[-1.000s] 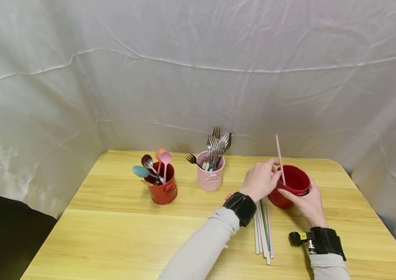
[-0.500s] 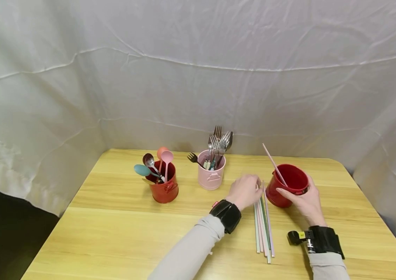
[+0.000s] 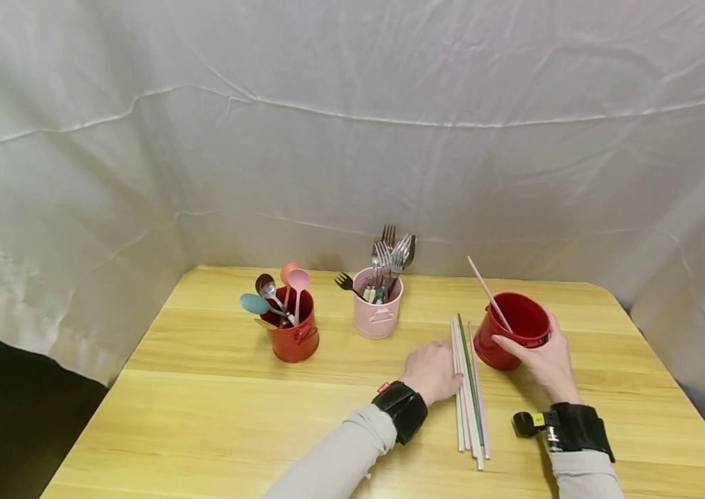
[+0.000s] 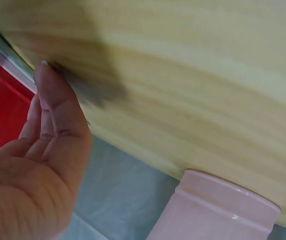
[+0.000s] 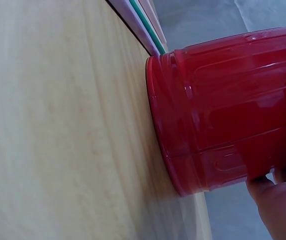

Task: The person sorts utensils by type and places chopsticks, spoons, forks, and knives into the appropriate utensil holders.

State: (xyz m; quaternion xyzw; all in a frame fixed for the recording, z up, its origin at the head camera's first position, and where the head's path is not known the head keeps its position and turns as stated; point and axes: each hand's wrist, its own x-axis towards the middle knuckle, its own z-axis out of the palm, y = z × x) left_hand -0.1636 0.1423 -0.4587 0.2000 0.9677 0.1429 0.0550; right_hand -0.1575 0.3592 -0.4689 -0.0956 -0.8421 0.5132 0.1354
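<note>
On the right of the table, my right hand [image 3: 545, 360] holds a small red bucket [image 3: 494, 350] by its side, thumb near the rim. One pink chopstick [image 3: 480, 278] leans inside the bucket. Several pastel and green chopsticks [image 3: 468, 423] lie side by side left of it. My left hand [image 3: 434, 371] is at the left edge of these chopsticks, its thumb over them. In the left wrist view, the chopsticks [image 4: 7, 52] run between thumb and forefinger, which stand apart with fingers loosely bent. The right wrist view shows the bucket's base [image 5: 168, 125] close at the table, beside chopstick ends.
A pink bucket [image 3: 376, 322] of forks stands at the back middle, with a black fork [image 3: 346, 282] sticking out leftward. Left of it is another red bucket [image 3: 294, 344] with several spoons. A grey curtain [image 3: 352, 138] hangs behind the wooden table [image 3: 215, 416].
My left hand let go of the pink chopstick, which tipped leftward in the bucket. That hand then moved left and down to the chopsticks on the table. The right hand stays on the bucket.
</note>
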